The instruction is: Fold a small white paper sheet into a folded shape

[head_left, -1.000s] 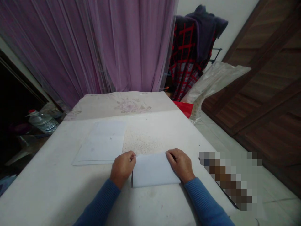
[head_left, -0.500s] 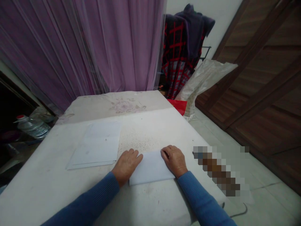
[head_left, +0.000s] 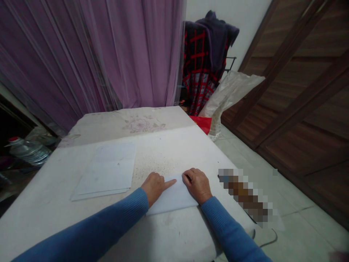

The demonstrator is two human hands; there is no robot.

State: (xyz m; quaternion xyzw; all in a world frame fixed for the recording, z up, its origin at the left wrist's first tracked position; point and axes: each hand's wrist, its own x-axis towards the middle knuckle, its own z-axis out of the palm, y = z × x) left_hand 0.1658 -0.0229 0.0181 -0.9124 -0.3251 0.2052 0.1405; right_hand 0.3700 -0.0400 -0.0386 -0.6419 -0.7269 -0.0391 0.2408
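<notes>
A folded white sheet of paper lies on the white table in front of me. My left hand rests on its left part, index finger stretched out along the top fold, the other fingers curled. My right hand presses the right end of the paper with its fingers bent down onto the fold. Both sleeves are blue.
A stack of flat white sheets lies to the left on the table. Purple curtains hang behind. A plastic bottle sits at far left. Clothes on a rack, a plastic sack and wooden doors stand right.
My left hand opened from a pinch at the paper's left corner and slid right, index finger now running along the top fold. The right hand stayed on the right end.
</notes>
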